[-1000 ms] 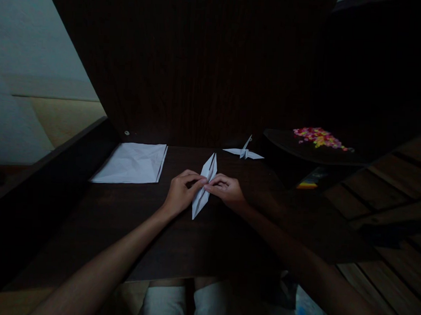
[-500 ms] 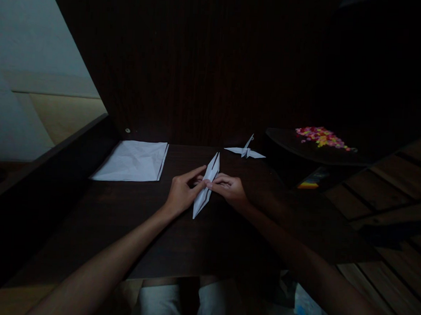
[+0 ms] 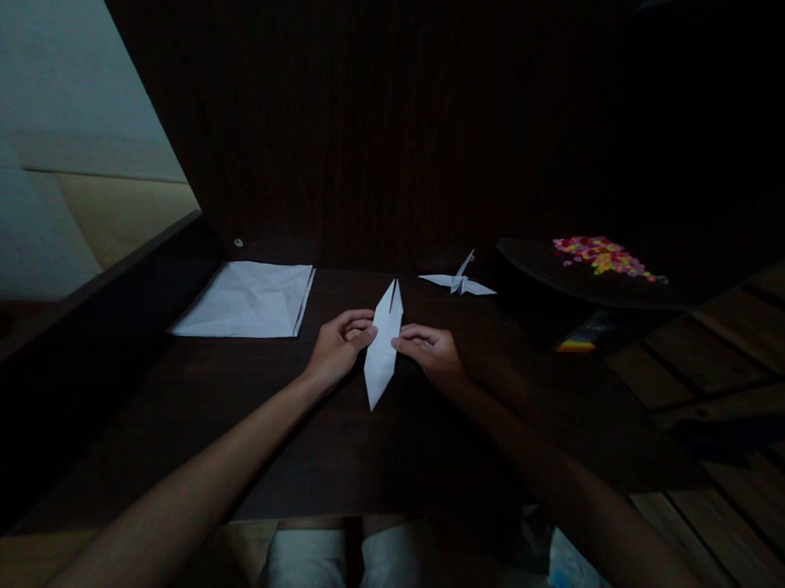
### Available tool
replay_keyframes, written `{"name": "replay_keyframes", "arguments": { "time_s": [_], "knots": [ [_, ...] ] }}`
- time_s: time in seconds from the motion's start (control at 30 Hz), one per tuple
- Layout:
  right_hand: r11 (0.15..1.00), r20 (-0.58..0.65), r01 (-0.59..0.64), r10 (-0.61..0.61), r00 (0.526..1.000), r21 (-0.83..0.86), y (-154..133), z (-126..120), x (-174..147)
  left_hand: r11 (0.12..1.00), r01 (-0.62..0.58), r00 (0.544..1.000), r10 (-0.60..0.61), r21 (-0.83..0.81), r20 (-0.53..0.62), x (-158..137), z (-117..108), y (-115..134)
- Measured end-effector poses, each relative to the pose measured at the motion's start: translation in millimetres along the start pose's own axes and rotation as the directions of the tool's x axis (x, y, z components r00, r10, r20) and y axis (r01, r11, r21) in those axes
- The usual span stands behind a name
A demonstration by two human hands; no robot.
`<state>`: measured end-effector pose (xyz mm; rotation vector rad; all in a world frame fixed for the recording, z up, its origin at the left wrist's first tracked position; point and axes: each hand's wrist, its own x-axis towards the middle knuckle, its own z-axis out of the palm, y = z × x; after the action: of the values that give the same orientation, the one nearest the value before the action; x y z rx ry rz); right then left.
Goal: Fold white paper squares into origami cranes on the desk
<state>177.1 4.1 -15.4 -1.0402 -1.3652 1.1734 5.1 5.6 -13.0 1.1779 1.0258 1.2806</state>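
Left hand (image 3: 334, 351) and right hand (image 3: 432, 352) meet from opposite sides on one piece of folded paper (image 3: 382, 350), each pinching an edge of it, as I see it from my end. The left thumb lies on top of the paper with the fingers curled beside and behind it; the right thumb presses the other edge, its fingers bent beyond. The paper is a long white diamond between the hands, around midway between the left and right edges of the counter (image 3: 304, 469). One point aims at the counter's front edge, and the other, split by a narrow slit, at its back edge. I cannot tell whether it touches the wood beneath.

Toward the back left corner I have a stack of white paper sheets (image 3: 251, 302), slightly creased, well apart from the hands. Near the back edge, right of the folded paper, sits a finished paper crane (image 3: 460, 285) with wings spread. Farther right, a dark shelf (image 3: 529, 259) with a rounded front carries a heap of small colourful pieces (image 3: 601, 256), too small for me to identify.
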Motion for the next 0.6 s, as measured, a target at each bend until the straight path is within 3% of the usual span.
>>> {"name": "replay_keyframes", "arguments": {
  "time_s": [0.27,0.6],
  "knots": [
    [0.999,-0.019,-0.048,0.048,0.999,0.009,-0.7,0.9,-0.6,0.966,0.19,0.981,-0.192,-0.176,0.009,-2.2,2.5,2.1],
    [0.987,-0.016,-0.085,0.088,0.996,0.134,2.4,0.4,1.9,0.957,0.222,0.975,-0.214,-0.186,0.065,-3.1,2.5,1.1]
  ]
}}
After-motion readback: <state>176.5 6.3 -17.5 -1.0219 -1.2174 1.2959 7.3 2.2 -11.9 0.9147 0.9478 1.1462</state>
